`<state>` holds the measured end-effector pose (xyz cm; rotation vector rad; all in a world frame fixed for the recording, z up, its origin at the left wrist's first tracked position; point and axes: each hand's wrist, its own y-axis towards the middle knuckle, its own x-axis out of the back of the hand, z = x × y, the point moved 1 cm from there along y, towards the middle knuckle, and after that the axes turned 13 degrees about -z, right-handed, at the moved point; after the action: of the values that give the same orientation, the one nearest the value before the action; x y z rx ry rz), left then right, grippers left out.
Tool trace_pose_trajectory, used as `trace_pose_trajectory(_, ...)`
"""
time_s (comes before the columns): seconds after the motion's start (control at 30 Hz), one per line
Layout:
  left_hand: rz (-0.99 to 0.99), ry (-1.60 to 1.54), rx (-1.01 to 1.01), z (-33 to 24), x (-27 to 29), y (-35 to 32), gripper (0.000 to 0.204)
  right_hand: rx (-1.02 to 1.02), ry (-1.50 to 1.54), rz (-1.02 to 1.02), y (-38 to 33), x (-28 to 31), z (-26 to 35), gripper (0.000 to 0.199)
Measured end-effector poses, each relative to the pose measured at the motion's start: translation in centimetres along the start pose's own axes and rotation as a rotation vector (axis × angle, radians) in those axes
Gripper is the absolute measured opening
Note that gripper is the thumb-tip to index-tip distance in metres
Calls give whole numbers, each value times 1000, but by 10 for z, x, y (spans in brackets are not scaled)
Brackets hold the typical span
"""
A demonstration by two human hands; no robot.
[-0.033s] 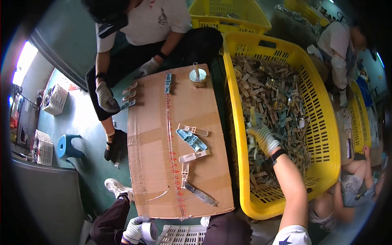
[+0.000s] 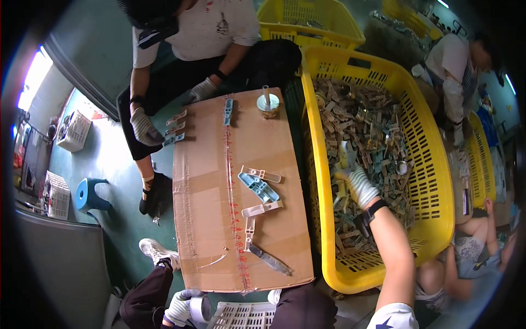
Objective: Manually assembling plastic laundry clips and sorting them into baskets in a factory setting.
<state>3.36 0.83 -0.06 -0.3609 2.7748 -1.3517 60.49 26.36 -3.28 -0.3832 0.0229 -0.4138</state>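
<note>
Head view: a pale ring-shaped roll [image 2: 194, 310] is gripped by the striped-gloved left hand [image 2: 177, 309]; well apart, mixed plastic pieces [image 2: 378, 123] are reached into by the striped-gloved right hand [image 2: 359, 185], its grip unclear. Most are left heaped in the yellow slotted basket [image 2: 327, 247]; few blue and beige clips [image 2: 262, 209] are laid on the brown cardboard surface [image 2: 203, 186]

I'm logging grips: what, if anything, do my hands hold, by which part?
Left hand: a pale grey ring-shaped roll, by its left side. Right hand, among beige and teal plastic clips: grip cannot be told.

Right arm [image 2: 393, 252] outstretched, gloved right hand [image 2: 359, 185] palm-down; gloved left hand [image 2: 178, 310] low, close in.
</note>
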Motion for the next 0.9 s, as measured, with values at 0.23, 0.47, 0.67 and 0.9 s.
trace_pose_trajectory(0.23,57,-121,49,5,8,1,16,280,-47,142,-51,-33,140,44)
trace_pose_trajectory(0.47,128,-128,-18,8,6,7,19,151,-50,351,-34,-185,122,44)
trace_pose_trajectory(0.67,142,-156,0,11,9,6,18,174,-392,240,31,-269,81,56)
trace_pose_trajectory(0.9,126,-121,5,15,14,7,19,228,-113,469,4,-244,104,52)
